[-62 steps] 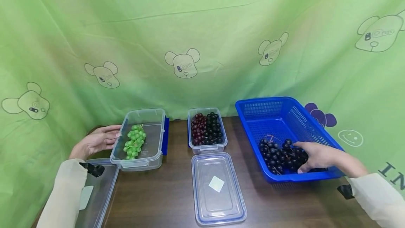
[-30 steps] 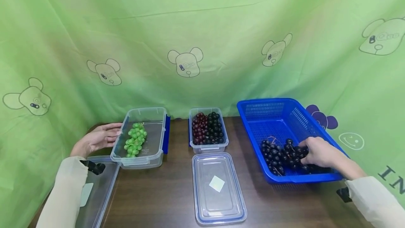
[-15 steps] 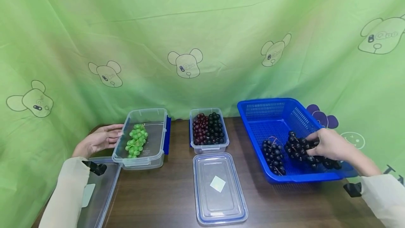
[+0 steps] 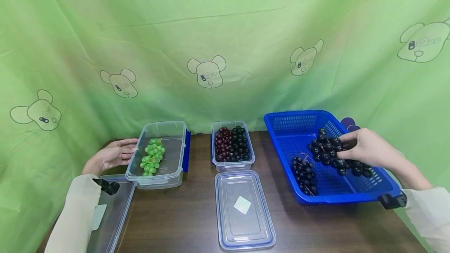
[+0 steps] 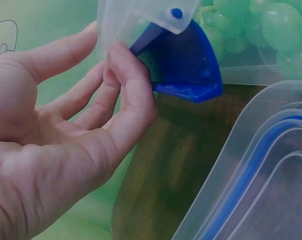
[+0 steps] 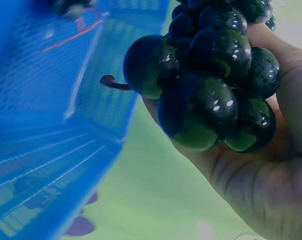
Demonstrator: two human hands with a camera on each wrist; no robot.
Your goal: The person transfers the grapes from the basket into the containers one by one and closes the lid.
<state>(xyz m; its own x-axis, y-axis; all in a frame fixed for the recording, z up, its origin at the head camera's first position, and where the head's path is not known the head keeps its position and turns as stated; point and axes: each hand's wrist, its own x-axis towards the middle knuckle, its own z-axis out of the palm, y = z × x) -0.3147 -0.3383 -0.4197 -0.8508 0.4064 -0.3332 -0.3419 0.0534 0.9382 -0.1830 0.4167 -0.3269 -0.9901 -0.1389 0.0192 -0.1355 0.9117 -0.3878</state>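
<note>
My right hand grips a bunch of dark grapes, lifted over the blue basket. In the right wrist view the grapes lie between thumb and fingers, a short stem sticking out. A second dark bunch lies in the basket's near left part. My left hand touches the left side of a clear container holding a green bunch. In the left wrist view the fingers of that hand rest relaxed by its rim and hanging blue latch.
A smaller clear container, mid-table, holds dark red and black grapes. Its near side borders a lid with a white label. Another lid lies under my left forearm. A green curtain closes off the back.
My right hand took hold of a dark bunch in the basket, drew it right and raised it off the basket floor. The left hand has stayed at the container.
</note>
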